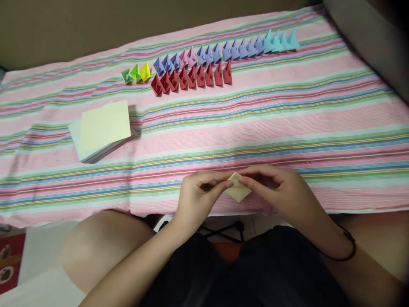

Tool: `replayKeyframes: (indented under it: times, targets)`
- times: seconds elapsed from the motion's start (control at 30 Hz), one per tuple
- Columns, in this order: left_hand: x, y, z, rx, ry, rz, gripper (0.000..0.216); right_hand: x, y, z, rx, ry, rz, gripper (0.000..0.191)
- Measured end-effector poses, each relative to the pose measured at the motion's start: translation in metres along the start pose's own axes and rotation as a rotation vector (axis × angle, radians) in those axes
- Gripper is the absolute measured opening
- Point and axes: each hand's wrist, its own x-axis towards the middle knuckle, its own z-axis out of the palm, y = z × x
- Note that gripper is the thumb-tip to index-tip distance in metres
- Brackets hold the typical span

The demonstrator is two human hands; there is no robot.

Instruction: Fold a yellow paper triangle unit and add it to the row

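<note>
Between my two hands is a small folded piece of pale yellow paper point(239, 192), shaped like a diamond, above the front edge of the striped cloth. My left hand point(201, 192) pinches its left side, thumb on the near face and fingers behind. On the opposite side my right hand point(277, 183) grips it the same way, its thumb close to the paper's upper corner. The fingertips behind the paper are hidden. A dark band point(349, 245) circles my right wrist.
A stack of pale yellow square paper point(105, 128) lies at the left. Farther back stand rows of small folded paper boats: red point(191, 77), purple-blue point(234, 50), light blue point(281, 41), with pink, green and yellow ones among them. The striped cloth point(287, 132) covers the table.
</note>
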Motion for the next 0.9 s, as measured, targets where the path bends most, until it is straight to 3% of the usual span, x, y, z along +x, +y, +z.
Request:
replayKeyframes:
  times: [0.17, 0.37, 0.53, 0.9]
  targets:
    - [0.000, 0.001, -0.002, -0.069, -0.007, -0.027, 0.014, 0.000, -0.007, -0.002, 0.105, -0.045, 0.107, 0.021]
    - [0.000, 0.002, -0.002, -0.044, -0.018, -0.010, 0.014, -0.004, -0.004, 0.002, 0.236, 0.029, 0.047, 0.027]
    - [-0.001, 0.006, 0.000, -0.037, -0.019, 0.037, 0.007, -0.005, 0.002, 0.004, 0.245, -0.004, -0.004, 0.029]
    - [0.000, 0.006, -0.003, -0.155, 0.023, -0.136, 0.008, -0.004, 0.002, 0.005, 0.335, 0.009, 0.016, 0.027]
